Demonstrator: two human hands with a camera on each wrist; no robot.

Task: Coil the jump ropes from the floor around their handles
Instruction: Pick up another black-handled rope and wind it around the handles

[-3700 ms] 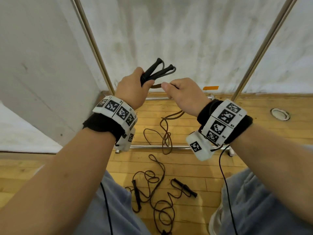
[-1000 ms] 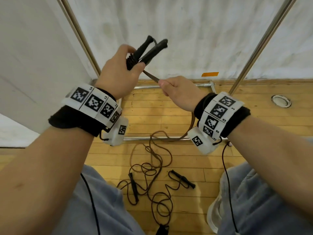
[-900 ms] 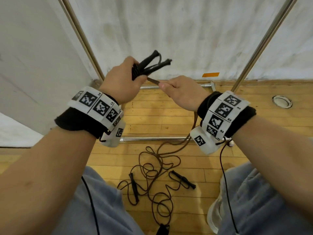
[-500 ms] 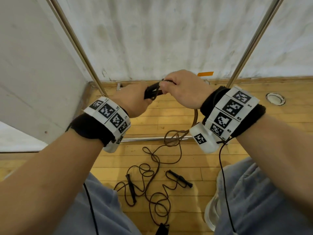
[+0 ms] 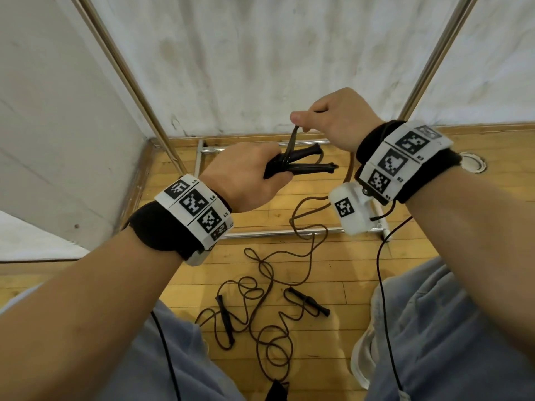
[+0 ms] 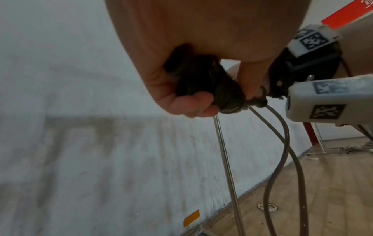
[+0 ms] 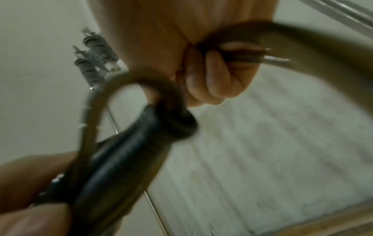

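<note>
Head view first: nearest to me, below both wrists, I see the second jump rope [image 5: 262, 306] lying loose on the wooden floor [image 5: 341, 264] between my knees, its cord in tangled loops. One of its black handles [image 5: 225, 321] lies below my left forearm and the other [image 5: 308, 302] just right of it, the two apart.

Higher up, my left hand [image 5: 246, 178] is closed round the two black handles of the first rope [image 5: 301, 163]. They stick out to the right of my fist and spread apart at the tips. In the left wrist view I can see cord turns [image 6: 228, 95] already wound tight round the handles just beyond my curled fingers [image 6: 191, 103].

Above and right of that fist, my right hand [image 5: 335, 120] pinches the brown cord [image 5: 291, 146] between thumb and forefinger. The strand runs taut from the pinch down to the handles at my left thumb. The right wrist view, blurred, shows my fingers [image 7: 212, 76] curled round the cord, which passes on through the fist. The slack [image 5: 307, 221] hangs below my right wrist and trails to the floor.

Beyond both hands a metal frame [image 5: 260, 233] lies low on the floor, its slanted poles [image 5: 127, 76] rising before the white wall [image 5: 275, 53].
</note>
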